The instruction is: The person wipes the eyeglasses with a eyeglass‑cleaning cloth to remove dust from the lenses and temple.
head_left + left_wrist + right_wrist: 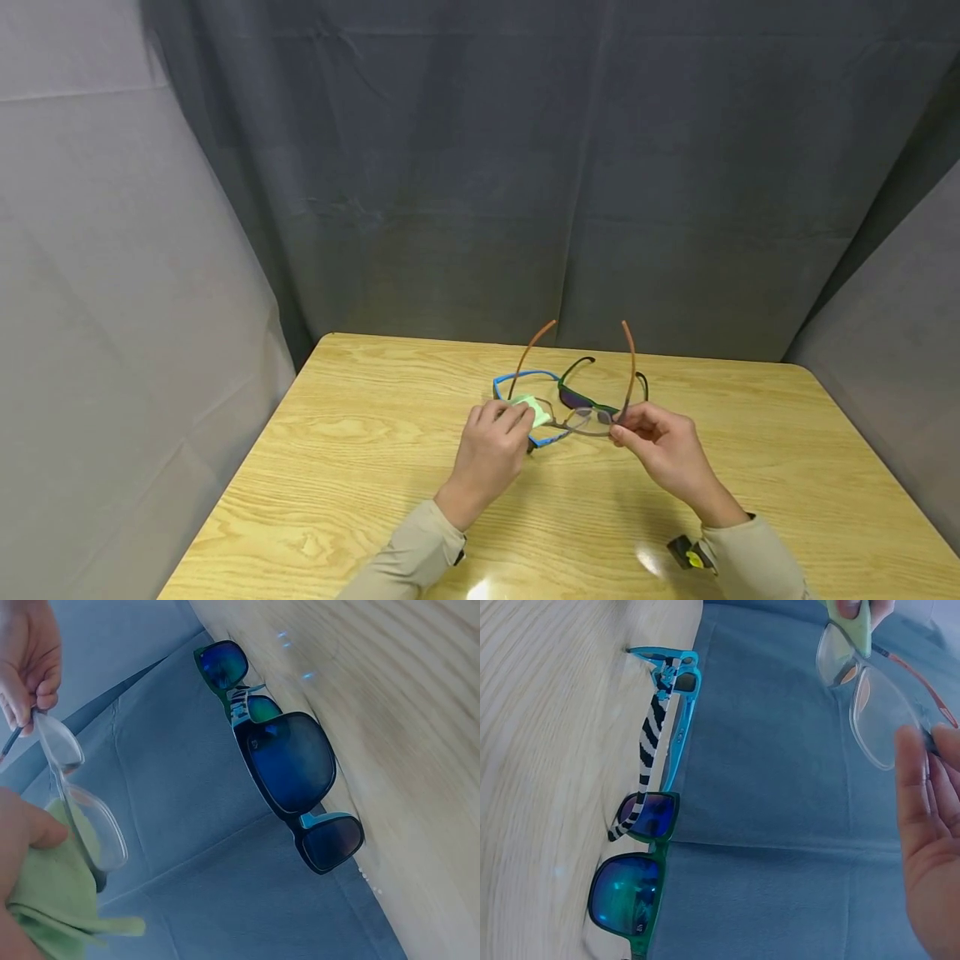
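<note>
Eyeglasses (588, 422) with clear lenses and orange-brown temples are held up over the table, temples spread away from me. My right hand (663, 454) pinches them at the right hinge, thumb and fingers at the frame's end. In my left hand (487, 454) is a light green cloth (536, 411), folded over the left lens. From the left wrist view, the cloth (56, 881) lies behind that lens, with the thumb at its edge. The right wrist view shows the right lens (885, 716) bare.
Beneath the hands lie blue sunglasses (553, 438) with zebra-striped temples and, right of them, green-framed sunglasses (576, 400) with mirrored lenses. The wooden table (360, 433) ends at a dark grey curtain (450, 208); paler curtains hang at both sides.
</note>
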`<state>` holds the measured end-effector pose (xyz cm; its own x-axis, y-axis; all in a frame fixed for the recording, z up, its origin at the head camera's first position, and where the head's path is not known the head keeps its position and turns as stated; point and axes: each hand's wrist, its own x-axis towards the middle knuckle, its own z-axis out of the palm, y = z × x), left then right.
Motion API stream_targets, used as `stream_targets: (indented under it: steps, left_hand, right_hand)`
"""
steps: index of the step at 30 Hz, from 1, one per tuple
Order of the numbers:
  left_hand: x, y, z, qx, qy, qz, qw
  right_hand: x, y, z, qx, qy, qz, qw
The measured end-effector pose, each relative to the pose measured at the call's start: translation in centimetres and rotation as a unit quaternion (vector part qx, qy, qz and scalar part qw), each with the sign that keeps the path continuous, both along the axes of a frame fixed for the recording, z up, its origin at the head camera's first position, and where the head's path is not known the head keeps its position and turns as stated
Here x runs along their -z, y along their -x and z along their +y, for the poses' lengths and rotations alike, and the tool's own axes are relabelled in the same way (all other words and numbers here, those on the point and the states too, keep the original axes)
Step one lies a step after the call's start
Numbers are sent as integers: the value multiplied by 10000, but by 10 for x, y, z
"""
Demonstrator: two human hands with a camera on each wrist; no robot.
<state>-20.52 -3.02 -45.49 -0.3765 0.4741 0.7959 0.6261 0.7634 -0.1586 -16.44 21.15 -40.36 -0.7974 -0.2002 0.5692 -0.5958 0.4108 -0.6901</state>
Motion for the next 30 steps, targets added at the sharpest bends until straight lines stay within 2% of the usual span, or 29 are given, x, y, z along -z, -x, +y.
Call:
stream_targets:
  steps: [6,13,16,20,26,30]
  left_hand:
    - [0,-4,4,-103,168,6,9998]
    - [2,-3,5,305,206,279,9989]
    - [2,-2,5,340,266,356,9984]
    - [2,-2,6,65,437,352,9984]
    - [1,-7,11,-420,498,-30,9979]
    - [3,-9,15,-498,522,-121,9973]
  right_hand:
    - [-1,0,-1,-165,10,303,9994]
    - [21,13,13,-290,85,185,9994]
    - [23,14,15,-315,108,165,9993]
    - [20,13,13,-327,88,184,9993]
    - [10,6,5,-310,10,360,9989]
    - [11,6,5,-317,76,432,9985]
